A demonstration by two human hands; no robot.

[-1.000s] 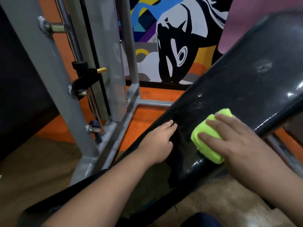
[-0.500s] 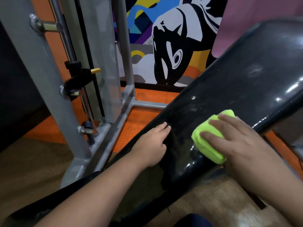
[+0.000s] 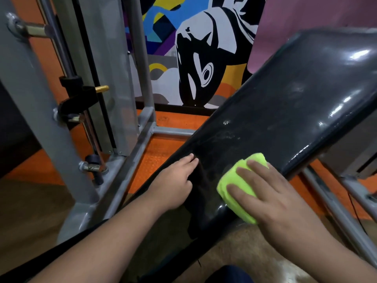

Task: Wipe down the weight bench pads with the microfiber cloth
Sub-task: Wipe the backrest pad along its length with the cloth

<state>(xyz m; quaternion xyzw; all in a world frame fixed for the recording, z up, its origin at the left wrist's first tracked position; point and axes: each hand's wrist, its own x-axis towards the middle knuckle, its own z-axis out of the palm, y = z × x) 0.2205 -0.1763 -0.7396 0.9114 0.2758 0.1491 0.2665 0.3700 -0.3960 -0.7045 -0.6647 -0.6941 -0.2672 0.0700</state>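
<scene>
On the far left I see the grey rack frame (image 3: pixel 34 123) with its black safety catch (image 3: pixel 77 103), standing on the orange floor mat (image 3: pixel 161 152). Moving right, my left hand (image 3: pixel 173 182) rests with straight, relaxed fingers on the left edge of the black bench pad (image 3: pixel 285 111), holding nothing, just bracing. Just right of it, well within the pad's near end, my right hand (image 3: pixel 273 197) lies flat with fingers spread, pressing the folded lime microfiber cloth (image 3: pixel 238 193) onto the vinyl; the two hands are apart, with bare pad between them. The pad's long axis runs from near left to far right, rising toward the far right end by the mural wall (image 3: pixel 193 58), so I judge it is inclined. Faint smears show farther up the pad, so I'd say most of the surface is unwiped. The risks I see: the cloth sits close to the pad's right edge, and a stroke angled that way could carry it off the side; on glossy vinyl the flat palm could also slide over the cloth and leave it behind.
</scene>
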